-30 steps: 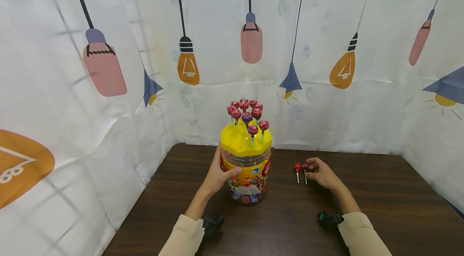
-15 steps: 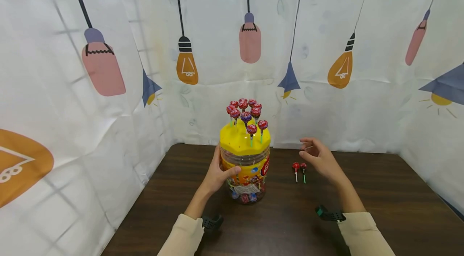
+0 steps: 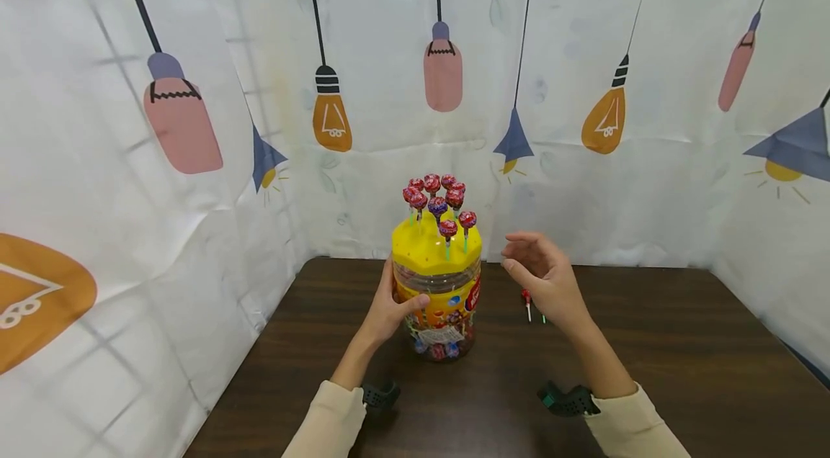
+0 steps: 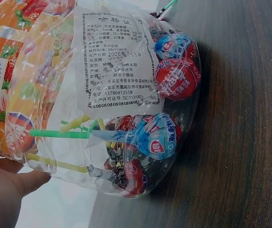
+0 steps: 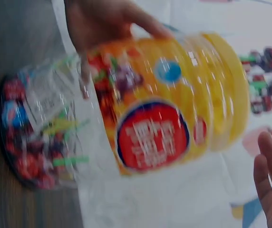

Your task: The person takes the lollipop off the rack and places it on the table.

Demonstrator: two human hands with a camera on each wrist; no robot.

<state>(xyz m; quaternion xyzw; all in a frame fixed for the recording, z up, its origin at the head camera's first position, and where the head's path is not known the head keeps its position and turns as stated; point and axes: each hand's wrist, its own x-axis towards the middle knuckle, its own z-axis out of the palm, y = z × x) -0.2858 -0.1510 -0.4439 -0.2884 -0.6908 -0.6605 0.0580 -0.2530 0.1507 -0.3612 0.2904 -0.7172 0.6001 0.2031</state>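
A clear plastic lollipop jar with a printed label stands upright on the dark wooden table. Several wrapped lollipops poke up by their sticks from its yellow lid. My left hand grips the jar's left side, thumb across the front. To the right of the lid, my right hand hovers with loosely bent fingers and nothing in them. Beyond it a red lollipop lies on the table; of a second one, only a green stick shows past the hand. In the left wrist view, loose lollipops fill the jar's bottom.
The brown table reaches out to both sides of the jar. Behind it hangs a white curtain printed with lamps and bulbs. Each wrist wears a dark band.
My right hand has left the two lollipops on the table, risen, and moved left toward the jar's lid. My left hand keeps its hold on the jar.
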